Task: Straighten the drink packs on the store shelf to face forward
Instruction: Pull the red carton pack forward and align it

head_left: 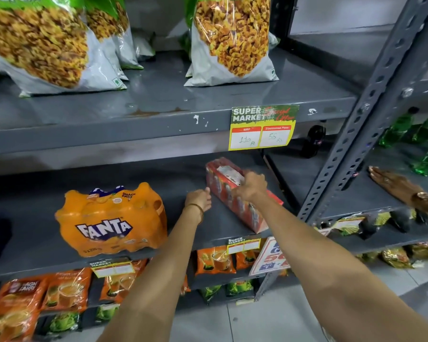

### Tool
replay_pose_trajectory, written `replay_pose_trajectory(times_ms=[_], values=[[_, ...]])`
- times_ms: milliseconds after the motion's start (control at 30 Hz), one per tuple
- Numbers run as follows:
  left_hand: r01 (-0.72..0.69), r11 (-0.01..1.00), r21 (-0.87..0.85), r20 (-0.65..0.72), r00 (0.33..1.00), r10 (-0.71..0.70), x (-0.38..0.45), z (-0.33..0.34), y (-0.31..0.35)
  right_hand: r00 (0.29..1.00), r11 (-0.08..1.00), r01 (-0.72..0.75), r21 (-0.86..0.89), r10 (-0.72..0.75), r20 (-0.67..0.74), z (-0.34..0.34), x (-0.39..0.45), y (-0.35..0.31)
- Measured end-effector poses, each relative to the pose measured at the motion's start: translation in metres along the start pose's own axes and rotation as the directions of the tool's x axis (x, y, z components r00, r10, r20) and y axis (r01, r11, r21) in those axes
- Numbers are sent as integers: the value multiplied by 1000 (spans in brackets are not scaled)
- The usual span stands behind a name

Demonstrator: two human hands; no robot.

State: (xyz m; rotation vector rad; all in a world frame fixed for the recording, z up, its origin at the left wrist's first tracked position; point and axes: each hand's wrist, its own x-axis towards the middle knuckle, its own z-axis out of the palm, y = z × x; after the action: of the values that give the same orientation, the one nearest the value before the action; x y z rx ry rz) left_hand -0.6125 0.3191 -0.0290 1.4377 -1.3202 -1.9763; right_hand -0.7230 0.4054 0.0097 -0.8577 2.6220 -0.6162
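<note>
presently, head view, the only one supplied. my right hand [251, 185] is clamped over the top of the red drink pack [235, 201], fingers curled over its upper edge beside a white label. my left hand [200, 199] sits at the pack's left end, loosely curled, knuckles touching or just beside the wrap; i cannot tell whether it actually grips anything. the red pack stands on the middle shelf [35, 243], right of centre, and is turned at an angle, its long side running diagonally from the back toward the front lip, so it does not yet face forward. the orange fanta pack [109, 220] sits well apart to the left on the same shelf, label roughly toward me, tilted slightly.

judgement: the red pack is mid-correction and needs swinging round square to the shelf edge. its near corner already lies close to the front lip, so pivoting about the wrong end could push that corner over the edge and tip the pack to the floor. the grip is on shrink wrap from above; if the film slips or tears, the pack could drop back crooked.

another person's hand [393, 183], with a wristwatch, rests flat on the neighbouring shelf to the right, past the grey upright [351, 154]. a wide swing of the pack could strike that upright.
</note>
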Motion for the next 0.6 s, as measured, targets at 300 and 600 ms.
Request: replay_pose_trajectory(times_ms=[300,600], values=[[-114,984,140,-49,991,122,6,2,42,974,999,-49,10,46,221,-27,6,4],[-3,973,232,117,993,-25,-16,49,49,950,996,-38,-76,60,307,-45,-3,18]])
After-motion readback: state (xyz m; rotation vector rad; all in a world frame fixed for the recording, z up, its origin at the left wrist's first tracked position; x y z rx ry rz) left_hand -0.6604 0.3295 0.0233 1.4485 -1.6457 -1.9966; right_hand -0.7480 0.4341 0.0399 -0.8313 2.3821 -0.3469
